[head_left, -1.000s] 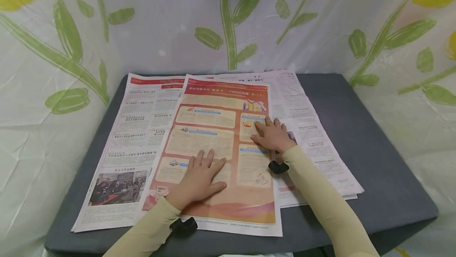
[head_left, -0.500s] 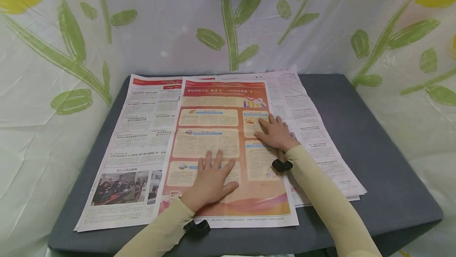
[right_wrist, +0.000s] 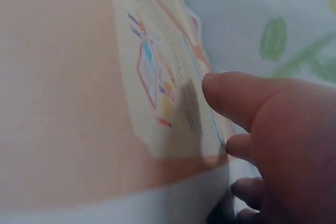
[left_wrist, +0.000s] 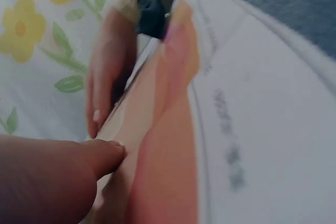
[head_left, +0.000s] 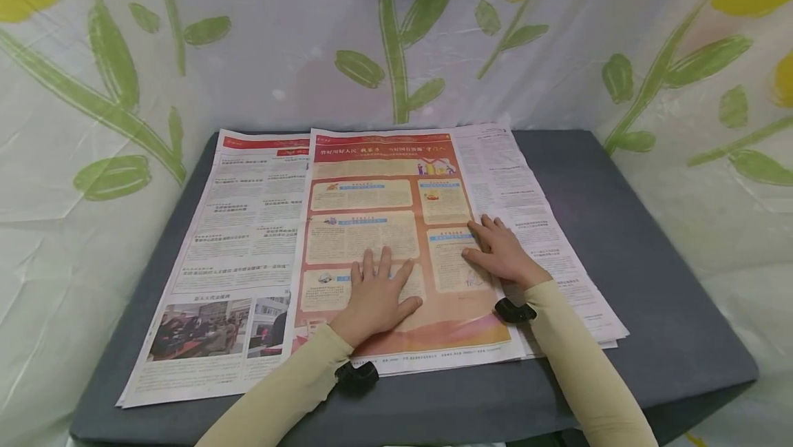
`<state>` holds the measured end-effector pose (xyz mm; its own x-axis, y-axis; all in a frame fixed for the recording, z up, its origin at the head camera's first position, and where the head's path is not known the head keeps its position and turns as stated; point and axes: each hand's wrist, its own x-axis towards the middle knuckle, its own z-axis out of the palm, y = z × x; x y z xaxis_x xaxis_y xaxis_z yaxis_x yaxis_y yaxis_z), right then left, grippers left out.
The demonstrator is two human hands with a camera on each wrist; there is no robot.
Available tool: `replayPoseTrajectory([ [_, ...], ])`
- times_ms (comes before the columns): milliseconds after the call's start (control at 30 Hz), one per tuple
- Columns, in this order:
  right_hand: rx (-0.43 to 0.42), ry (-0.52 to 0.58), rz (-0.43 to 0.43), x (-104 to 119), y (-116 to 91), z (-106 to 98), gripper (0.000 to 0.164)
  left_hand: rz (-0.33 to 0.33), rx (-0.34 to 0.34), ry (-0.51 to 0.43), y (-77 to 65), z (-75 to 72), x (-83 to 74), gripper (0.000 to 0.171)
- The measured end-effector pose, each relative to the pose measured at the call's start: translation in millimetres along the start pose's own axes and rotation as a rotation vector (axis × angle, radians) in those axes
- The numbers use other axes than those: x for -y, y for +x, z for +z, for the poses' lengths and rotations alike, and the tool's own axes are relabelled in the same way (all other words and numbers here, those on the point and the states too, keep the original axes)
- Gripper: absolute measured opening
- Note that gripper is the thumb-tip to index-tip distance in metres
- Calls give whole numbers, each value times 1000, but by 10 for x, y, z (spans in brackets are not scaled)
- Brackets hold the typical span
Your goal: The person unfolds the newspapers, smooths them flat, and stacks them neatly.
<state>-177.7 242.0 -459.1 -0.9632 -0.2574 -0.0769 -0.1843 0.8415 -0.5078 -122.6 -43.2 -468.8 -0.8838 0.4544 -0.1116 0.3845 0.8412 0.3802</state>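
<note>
An orange-and-red printed newspaper sheet (head_left: 365, 226) lies over the middle of a wider spread newspaper (head_left: 248, 226). On its lower half my left hand (head_left: 378, 295) rests flat with the fingers spread. My right hand (head_left: 504, 251) lies across the sheet's right edge, its fingertips on the orange print. In the left wrist view the thumb (left_wrist: 107, 156) touches the sheet near its lower margin, and the other hand shows beyond. In the right wrist view the thumb (right_wrist: 231, 95) and fingertips are at the sheet's edge. Neither hand grips anything.
A dark grey table (head_left: 619, 261) bears the papers, with bare surface showing at the right. A white curtain (head_left: 279, 40) with yellow flowers and green leaves closes in the back and both sides. Each wrist wears a small black camera (head_left: 356, 376).
The orange sheet has turned straighter, its lower end swinging right and slightly away. My left hand has shifted right with it. My right hand has slid down and right along the sheet's edge.
</note>
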Motion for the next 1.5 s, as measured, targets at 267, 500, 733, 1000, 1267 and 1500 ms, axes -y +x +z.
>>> replayPoseTrajectory([
  [267,2,39,19,-45,-33,-2,75,-34,7,-2,93,-31,-84,76],
  [500,-36,100,11,-69,-51,0,63,86,104,58,206,56,-661,83],
  [733,-62,178,-7,-70,-44,61,53,133,117,112,244,347,-886,94],
  [1000,-44,261,77,-111,-72,-34,55,144,84,114,265,365,-948,87],
  [1267,-11,504,181,-105,-102,-121,55,158,-13,93,258,321,-919,54],
  [1500,-59,485,147,-132,-112,-109,54,179,-152,-330,250,168,-732,34],
])
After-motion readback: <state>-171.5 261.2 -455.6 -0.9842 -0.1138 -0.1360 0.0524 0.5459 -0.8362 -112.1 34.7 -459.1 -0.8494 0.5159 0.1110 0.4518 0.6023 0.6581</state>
